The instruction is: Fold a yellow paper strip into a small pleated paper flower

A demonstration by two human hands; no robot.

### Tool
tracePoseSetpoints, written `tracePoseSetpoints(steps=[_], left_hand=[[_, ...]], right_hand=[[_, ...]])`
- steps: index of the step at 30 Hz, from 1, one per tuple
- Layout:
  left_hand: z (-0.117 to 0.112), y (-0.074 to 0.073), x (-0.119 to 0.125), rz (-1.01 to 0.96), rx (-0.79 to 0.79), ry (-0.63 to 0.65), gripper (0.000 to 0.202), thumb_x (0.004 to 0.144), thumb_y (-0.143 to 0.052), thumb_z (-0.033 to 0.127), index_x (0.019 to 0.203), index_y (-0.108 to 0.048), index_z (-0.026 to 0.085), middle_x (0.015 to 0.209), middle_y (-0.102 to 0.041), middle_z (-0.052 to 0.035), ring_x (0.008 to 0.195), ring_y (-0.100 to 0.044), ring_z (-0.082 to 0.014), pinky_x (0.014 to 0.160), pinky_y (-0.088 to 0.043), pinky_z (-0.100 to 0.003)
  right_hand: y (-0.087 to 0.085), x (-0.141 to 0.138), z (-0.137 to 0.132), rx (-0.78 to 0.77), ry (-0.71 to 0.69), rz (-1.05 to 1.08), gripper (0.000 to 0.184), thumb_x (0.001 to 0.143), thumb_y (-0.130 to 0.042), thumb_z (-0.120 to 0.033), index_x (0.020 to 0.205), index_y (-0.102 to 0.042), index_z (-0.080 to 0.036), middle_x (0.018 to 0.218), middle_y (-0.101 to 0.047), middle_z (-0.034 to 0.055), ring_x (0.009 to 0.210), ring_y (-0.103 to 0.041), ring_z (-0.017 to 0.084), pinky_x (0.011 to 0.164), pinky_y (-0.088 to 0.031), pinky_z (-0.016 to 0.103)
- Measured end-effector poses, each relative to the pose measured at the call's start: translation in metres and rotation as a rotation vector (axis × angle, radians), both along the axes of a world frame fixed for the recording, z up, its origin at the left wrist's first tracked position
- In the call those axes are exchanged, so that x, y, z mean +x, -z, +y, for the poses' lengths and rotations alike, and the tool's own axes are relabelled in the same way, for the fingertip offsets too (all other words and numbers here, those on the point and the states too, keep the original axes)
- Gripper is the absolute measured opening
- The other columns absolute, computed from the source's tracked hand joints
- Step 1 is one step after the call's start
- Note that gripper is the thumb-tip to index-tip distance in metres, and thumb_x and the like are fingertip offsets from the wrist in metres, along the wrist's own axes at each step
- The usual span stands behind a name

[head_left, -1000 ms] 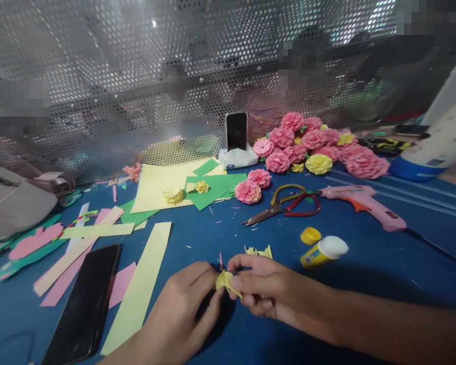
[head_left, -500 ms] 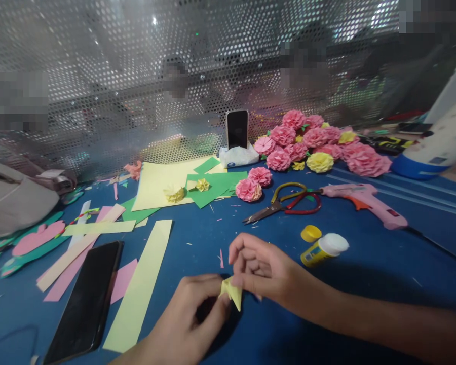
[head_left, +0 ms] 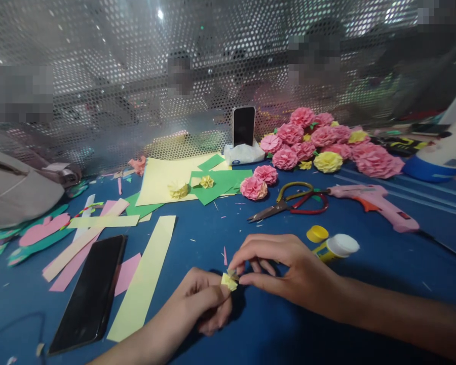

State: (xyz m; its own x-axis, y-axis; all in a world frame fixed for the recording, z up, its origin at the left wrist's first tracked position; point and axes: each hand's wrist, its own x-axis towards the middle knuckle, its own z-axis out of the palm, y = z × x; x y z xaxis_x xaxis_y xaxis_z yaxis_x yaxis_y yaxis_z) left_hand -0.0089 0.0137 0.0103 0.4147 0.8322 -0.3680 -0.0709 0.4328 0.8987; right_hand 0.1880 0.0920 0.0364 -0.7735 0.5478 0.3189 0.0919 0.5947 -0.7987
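Observation:
Between the thumb and fingers of my left hand (head_left: pixel 205 301) is a small piece of folded yellow paper (head_left: pixel 228 282), just above the blue table. My right hand (head_left: pixel 283 258) reaches in from the right, its thumb and index fingertip closed at the paper's upper right edge, which is slightly blurred. The other right fingers are curled behind. To the left lies a long pale yellow paper strip (head_left: pixel 146 276). A glue stick (head_left: pixel 338 247) lies beyond my right hand, partly hidden by it, beside its yellow cap (head_left: pixel 317 233).
Scissors (head_left: pixel 285 205) and a pink glue gun (head_left: pixel 380 200) lie at the right. Pink paper flowers (head_left: pixel 325 137) are heaped behind. A black phone (head_left: pixel 89 294) lies at left; another phone (head_left: pixel 243 125) stands against a perforated metal panel (head_left: pixel 137 91). Green paper (head_left: pixel 222 182) lies at the back.
The folded paper has been turned, so its long point no longer hangs down. My left fingers have curled under it, and my right index finger has come down to its edge. The view has shifted slightly.

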Motion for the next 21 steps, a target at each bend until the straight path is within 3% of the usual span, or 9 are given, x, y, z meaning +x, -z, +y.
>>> tracePoseSetpoints(steps=[5,15,21], left_hand=[[0.004,-0.008,-0.001,0.072,-0.057,0.084,0.044,0.086,-0.053,0.041,0.052,-0.051,0.014,0.043,-0.041,0.0033,0.038,-0.03,-0.0054,0.041,-0.02,-0.021],[0.007,-0.011,-0.01,0.095,-0.154,0.254,0.036,0.082,-0.055,0.039,0.056,-0.047,0.015,0.051,-0.041,0.005,0.043,-0.033,-0.0048,0.045,-0.025,-0.019],[0.009,-0.013,-0.011,0.128,-0.157,0.263,0.039,0.081,-0.056,0.043,0.055,-0.048,0.015,0.051,-0.04,0.0055,0.043,-0.033,-0.0046,0.044,-0.025,-0.019]], right_hand=[[-0.003,0.002,0.005,-0.049,-0.16,-0.04,0.015,0.092,-0.062,-0.019,0.104,-0.071,-0.016,0.098,-0.067,0.0039,0.091,-0.062,0.01,0.082,-0.044,0.018],[-0.006,0.001,0.01,-0.092,-0.344,-0.125,0.008,0.093,-0.06,-0.02,0.094,-0.067,-0.016,0.087,-0.066,0.0007,0.083,-0.058,0.009,0.074,-0.041,0.016],[-0.003,0.0,0.009,-0.104,-0.344,-0.114,0.008,0.095,-0.057,-0.019,0.092,-0.064,-0.015,0.084,-0.068,0.0012,0.079,-0.057,0.01,0.073,-0.04,0.018]])
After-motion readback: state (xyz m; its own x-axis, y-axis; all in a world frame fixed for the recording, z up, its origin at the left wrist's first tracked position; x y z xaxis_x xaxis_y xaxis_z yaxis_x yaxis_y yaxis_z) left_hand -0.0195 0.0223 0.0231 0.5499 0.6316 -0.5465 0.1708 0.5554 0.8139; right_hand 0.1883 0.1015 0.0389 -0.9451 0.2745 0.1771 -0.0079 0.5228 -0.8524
